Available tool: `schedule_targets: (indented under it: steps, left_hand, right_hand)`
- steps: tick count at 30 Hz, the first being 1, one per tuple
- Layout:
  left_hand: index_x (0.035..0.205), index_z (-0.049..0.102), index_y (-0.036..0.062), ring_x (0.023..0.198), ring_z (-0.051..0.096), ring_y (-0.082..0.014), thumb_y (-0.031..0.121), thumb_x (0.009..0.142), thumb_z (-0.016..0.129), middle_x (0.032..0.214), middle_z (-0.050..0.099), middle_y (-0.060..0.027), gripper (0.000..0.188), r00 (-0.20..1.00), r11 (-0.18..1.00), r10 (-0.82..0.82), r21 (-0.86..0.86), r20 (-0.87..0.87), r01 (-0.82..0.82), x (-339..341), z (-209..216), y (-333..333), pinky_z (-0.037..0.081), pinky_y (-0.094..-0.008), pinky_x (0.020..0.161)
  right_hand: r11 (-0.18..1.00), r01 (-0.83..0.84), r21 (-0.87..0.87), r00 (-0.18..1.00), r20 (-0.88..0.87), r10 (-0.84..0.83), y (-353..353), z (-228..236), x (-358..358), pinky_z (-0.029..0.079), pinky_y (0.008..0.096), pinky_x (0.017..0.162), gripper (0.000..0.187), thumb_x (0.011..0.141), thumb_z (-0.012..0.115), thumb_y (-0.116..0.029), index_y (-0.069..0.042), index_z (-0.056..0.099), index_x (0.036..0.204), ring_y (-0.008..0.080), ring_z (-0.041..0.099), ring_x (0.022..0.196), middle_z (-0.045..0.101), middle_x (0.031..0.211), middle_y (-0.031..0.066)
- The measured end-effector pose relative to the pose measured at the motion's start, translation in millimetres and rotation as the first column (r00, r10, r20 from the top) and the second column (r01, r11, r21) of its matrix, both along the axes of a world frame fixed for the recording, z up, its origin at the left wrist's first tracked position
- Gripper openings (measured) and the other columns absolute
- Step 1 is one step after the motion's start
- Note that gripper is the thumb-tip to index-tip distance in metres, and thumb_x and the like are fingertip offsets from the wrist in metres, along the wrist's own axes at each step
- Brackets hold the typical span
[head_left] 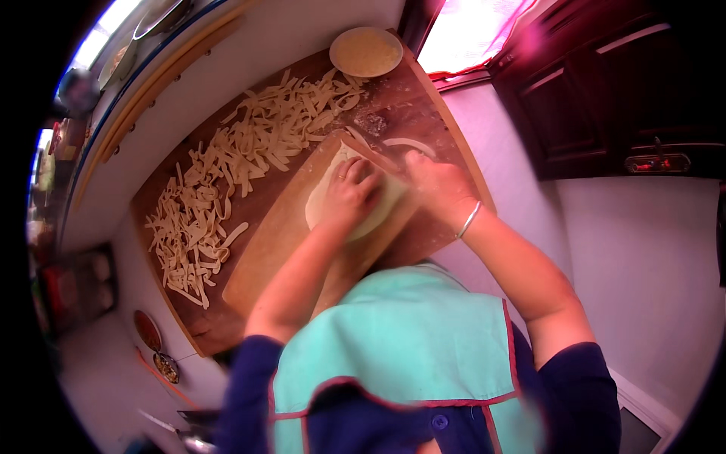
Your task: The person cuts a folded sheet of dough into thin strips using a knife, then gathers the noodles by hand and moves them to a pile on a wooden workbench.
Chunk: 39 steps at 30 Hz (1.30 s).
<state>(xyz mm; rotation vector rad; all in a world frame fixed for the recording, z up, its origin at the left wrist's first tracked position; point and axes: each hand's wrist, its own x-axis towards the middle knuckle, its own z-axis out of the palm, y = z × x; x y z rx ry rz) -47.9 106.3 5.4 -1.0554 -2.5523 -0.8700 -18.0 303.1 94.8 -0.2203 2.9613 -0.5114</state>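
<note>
A pale rolled dough sheet (321, 198) lies on a light wooden cutting board (276, 238). My left hand (354, 191) rests on the dough with its fingers curled and pressing it down. My right hand (440, 189), a bangle at its wrist, is closed at the board's right edge. It grips what looks like a knife (376, 157), whose blade lies along the dough's far right edge; motion blurs the handle and fingers. Two cut dough strips (411, 144) lie just beyond the blade. A broad heap of cut noodles (257, 136) spreads over the table's far and left side.
The brown wooden table (446, 132) is dusted with flour near the strips. At its far corner stands a round bowl (366, 53) of pale yellow flour or meal. A wall shelf (151, 91) runs along the left, and dark red cabinets (612, 98) stand at the right.
</note>
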Motion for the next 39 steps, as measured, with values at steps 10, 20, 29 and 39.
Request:
schedule_targets:
  steps: [10,20,29,39]
  left_hand:
    - [0.109,0.066,0.0137,0.116,0.049,-0.0347,0.015,0.07,0.072,0.118,0.056,-0.0112,0.04,0.999,1.0,0.014,-0.015,0.038,-0.014,1,0,0,0.042,-0.045,0.099]
    - [0.106,0.066,0.0125,0.114,0.05,-0.0343,0.015,0.068,0.073,0.115,0.057,-0.0105,0.039,1.0,0.999,0.03,0.023,0.004,-0.03,1,-4,0,0.044,-0.045,0.097]
    - [0.108,0.067,0.0131,0.116,0.049,-0.0335,0.014,0.069,0.074,0.116,0.057,-0.0096,0.039,1.0,1.0,0.017,0.023,0.027,-0.017,0,-3,1,0.043,-0.0442,0.098]
    - [0.101,0.066,0.0122,0.112,0.051,-0.0342,0.015,0.071,0.073,0.112,0.058,-0.0099,0.031,1.0,0.999,0.024,0.035,-0.01,-0.023,2,-3,-2,0.045,-0.0443,0.094]
  right_hand:
    - [0.997,-0.074,0.027,0.989,0.132,0.069,-18,15,11,0.053,0.0477,0.064,0.013,0.086,0.047,-0.006,-0.001,0.047,0.098,0.0394,0.065,0.076,0.064,0.086,0.0226]
    - [1.0,0.001,-0.011,0.999,0.034,0.0,-7,-8,4,0.053,0.0479,0.063,0.013,0.086,0.046,-0.006,-0.002,0.044,0.098,0.0415,0.064,0.077,0.063,0.088,0.0236]
    - [0.993,-0.112,-0.018,0.989,0.092,0.114,-14,1,12,0.053,0.0478,0.061,0.019,0.086,0.049,-0.008,-0.002,0.047,0.104,0.0392,0.065,0.075,0.064,0.085,0.0212]
    - [0.999,-0.045,0.025,0.998,-0.038,0.046,2,-4,-14,0.053,0.0463,0.064,0.016,0.085,0.05,-0.008,-0.002,0.046,0.1,0.0388,0.065,0.077,0.064,0.083,0.0212]
